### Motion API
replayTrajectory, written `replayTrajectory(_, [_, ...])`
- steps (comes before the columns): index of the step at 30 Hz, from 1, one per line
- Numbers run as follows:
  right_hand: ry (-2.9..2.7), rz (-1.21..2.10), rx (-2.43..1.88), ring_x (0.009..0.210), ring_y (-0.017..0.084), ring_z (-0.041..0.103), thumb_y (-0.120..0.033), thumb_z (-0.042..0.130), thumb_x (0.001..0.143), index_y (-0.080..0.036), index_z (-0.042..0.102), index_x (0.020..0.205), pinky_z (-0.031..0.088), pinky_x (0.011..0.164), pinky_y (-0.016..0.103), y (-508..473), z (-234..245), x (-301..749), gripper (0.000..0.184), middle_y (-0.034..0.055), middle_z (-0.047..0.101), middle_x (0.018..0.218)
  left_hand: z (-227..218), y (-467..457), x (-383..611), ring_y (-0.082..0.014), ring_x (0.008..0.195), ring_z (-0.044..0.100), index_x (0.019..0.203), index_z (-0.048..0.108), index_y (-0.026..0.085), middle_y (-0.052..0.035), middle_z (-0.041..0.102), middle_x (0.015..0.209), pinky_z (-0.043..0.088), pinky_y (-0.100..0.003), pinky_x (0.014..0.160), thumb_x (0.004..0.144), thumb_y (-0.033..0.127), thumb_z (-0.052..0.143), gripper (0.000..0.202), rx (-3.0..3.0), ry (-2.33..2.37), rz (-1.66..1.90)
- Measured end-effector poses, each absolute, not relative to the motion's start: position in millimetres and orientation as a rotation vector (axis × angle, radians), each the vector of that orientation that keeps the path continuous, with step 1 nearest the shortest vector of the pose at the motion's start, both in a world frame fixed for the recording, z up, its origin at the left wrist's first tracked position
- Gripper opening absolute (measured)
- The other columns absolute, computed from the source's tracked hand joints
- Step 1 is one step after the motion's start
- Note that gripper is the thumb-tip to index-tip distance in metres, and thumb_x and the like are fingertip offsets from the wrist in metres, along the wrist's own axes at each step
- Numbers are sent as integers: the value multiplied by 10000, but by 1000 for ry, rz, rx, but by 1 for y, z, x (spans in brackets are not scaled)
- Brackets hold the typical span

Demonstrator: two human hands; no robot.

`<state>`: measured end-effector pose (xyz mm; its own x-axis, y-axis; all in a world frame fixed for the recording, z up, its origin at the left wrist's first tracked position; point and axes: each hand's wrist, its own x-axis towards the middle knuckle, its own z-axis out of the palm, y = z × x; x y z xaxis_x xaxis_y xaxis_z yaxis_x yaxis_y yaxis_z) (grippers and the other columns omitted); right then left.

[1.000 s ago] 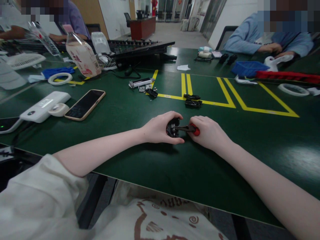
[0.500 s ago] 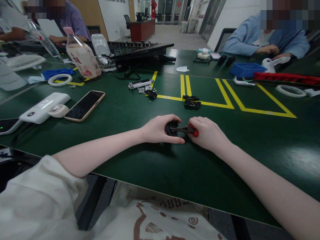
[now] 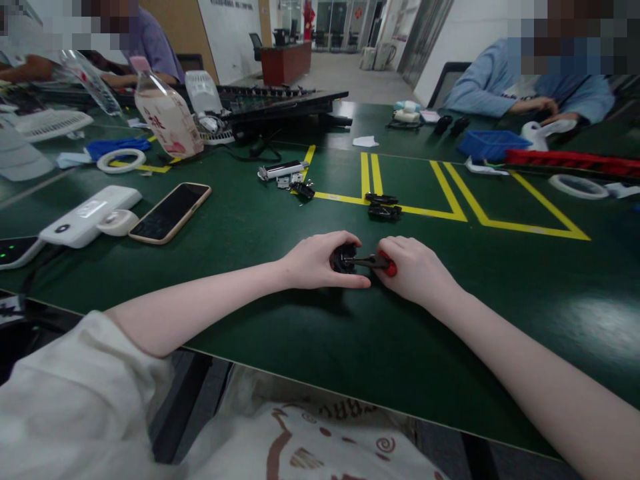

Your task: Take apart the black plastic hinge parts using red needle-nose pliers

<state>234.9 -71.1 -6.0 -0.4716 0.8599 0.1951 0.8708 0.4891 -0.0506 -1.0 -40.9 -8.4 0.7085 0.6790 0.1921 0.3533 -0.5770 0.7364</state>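
Two hands at work | left hand (image 3: 315,261) clasps small black part (image 3: 343,258) | right hand (image 3: 417,270), at 3 o'clock, grips red-handled screwdriver (image 3: 375,263), tip in part.

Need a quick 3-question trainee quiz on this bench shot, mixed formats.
1. True or false: the left hand grips a small black part.
2. Which tool does the right hand hold? A) tweezers B) red-handled screwdriver C) pliers
3. Fill in: the phone lies on the table to the ____ of both hands.
Key: 1 true; 2 B; 3 left.
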Motion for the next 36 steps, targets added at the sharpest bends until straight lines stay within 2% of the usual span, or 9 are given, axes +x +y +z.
replayTrajectory(11, [-2539,-159,-1456,722,237,580,-217,589,821,-218,536,831,447,669,369,-71,-8,236,54,89,658,822,-8,-41,-1,-303,1133,660,1294,574,177,-133,671,1288,539,-442,963,780,626,776,712,2253,754,624])
replayTrajectory(23, [-2499,-234,-1400,834,268,595,-245,597,819,-197,576,907,431,727,383,-70,-12,240,102,114,655,902,-10,-41,-1,-318,1144,668,1292,568,186,-137,670,1285,543,-466,982,770,621,788,714,2301,725,621])
replayTrajectory(36, [-2497,-173,-1409,772,250,586,-231,584,815,-220,546,860,424,691,372,-71,-12,239,59,91,654,856,-9,-41,-1,-319,1162,665,1291,566,202,-134,668,1294,540,-467,992,763,606,802,705,2308,713,604])
